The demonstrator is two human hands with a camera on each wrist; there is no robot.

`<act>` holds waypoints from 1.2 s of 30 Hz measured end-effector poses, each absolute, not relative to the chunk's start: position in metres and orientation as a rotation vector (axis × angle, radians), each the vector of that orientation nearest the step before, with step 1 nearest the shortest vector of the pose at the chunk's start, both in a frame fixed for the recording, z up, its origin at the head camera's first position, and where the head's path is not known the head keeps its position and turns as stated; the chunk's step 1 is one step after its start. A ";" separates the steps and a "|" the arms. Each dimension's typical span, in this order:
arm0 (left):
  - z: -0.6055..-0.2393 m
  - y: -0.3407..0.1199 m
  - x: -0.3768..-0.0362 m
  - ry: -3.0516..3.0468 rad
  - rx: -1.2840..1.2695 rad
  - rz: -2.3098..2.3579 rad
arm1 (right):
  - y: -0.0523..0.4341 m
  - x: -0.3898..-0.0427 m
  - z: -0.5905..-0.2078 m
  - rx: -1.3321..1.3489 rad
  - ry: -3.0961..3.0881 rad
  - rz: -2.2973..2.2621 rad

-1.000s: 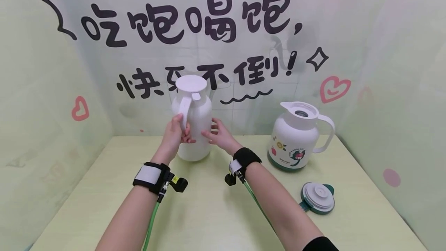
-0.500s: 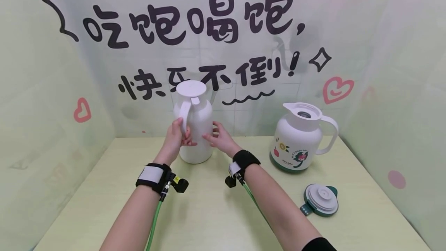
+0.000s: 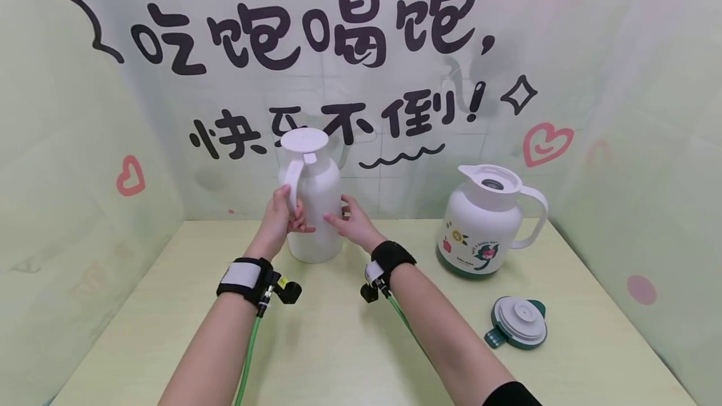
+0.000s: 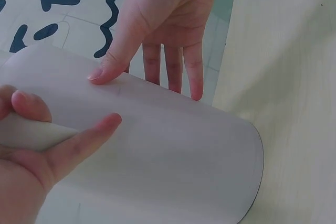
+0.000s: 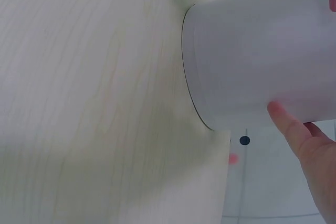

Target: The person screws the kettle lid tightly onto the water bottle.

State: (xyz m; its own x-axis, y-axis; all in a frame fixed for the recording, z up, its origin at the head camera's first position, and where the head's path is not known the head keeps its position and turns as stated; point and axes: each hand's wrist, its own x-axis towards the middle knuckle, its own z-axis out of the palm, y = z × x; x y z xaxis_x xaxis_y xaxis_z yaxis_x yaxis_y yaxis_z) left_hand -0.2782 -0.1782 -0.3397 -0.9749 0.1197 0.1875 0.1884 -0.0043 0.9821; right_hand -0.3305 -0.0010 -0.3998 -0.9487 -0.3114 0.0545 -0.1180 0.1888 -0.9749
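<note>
A tall white thermos jug with a flat lid and a side handle stands near the back of the table, its base at the tabletop. In the head view my left hand grips the handle, with the index finger stretched along the body in the left wrist view. My right hand touches the jug's right side. Its thumb rests on the near face, while the other fingers extend fairly straight behind the side. Only the thumb and part of the right hand show in the right wrist view.
A shorter white jug with a green base and printed pictures stands at the right, its top uncovered. In front of it a grey and green lid lies on the pale wooden table. A printed backdrop rises close behind.
The tall jug's top has dropped a little and shifted slightly left, with both hands keeping their places on it. The shorter jug and the loose lid stay put.
</note>
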 end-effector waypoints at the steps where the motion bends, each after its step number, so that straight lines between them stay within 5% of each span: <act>1: -0.339 -0.179 -0.279 -2.181 -0.330 -2.172 | -0.002 -0.331 -0.400 -0.420 2.304 -1.855; 36: -0.336 -0.182 -0.285 -2.322 -0.217 -2.101 | 0.023 -0.307 -0.395 -0.376 2.497 -1.613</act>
